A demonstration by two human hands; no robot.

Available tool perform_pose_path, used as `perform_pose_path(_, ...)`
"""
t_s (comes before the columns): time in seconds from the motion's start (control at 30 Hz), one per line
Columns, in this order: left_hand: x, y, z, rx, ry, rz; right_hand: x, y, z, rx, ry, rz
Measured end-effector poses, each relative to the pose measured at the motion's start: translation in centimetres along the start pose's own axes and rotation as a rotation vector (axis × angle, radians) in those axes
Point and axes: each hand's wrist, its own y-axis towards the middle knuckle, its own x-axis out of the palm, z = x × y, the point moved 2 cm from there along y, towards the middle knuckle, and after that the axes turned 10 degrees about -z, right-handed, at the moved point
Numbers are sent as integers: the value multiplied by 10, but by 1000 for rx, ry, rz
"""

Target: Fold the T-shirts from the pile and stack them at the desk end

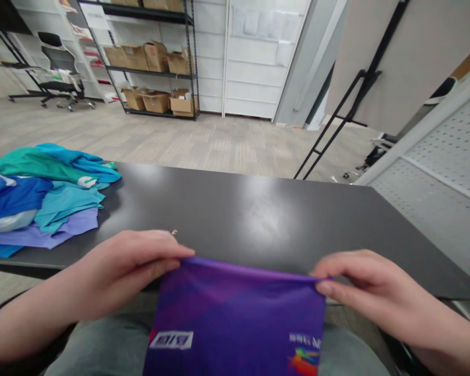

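Note:
A purple piece of fabric [238, 313] with white lettering and a bright multicoloured print hangs between my hands, its upper edge stretched nearly straight. My left hand [129, 266] pinches the upper left corner between thumb and fingers. At the upper right corner, my right hand [364, 287] grips it in the same way. The cloth hangs at the near edge of the dark table, over my lap, and its lower end runs out of the picture. Whether it is a whole garment or folded cloth cannot be made out.
A heap of blue, green, teal and lilac clothes [66, 203] lies on the left of the dark table [219, 209]. A perforated white panel [446, 151] borders the right side. Beyond stand a shelf rack with cardboard boxes [156, 57], an office chair [60, 68] and a black-framed stand [348, 104].

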Motion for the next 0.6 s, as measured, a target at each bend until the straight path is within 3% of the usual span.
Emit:
perform_pose_path(0.07,8,40,-27,-148,-105,-50,1,44,23,131,164,-110)
perform_pose_path(0.2,42,98,-87,-336,-127,-117,17,113,80,245,150,-93)
perform_pose_path(0.33,59,134,-130,-304,-3,-102,28,155,124,240,-28,-28)
perform_pose_path(0.6,57,182,-185,-320,145,-53,18,204,175,263,-158,67)
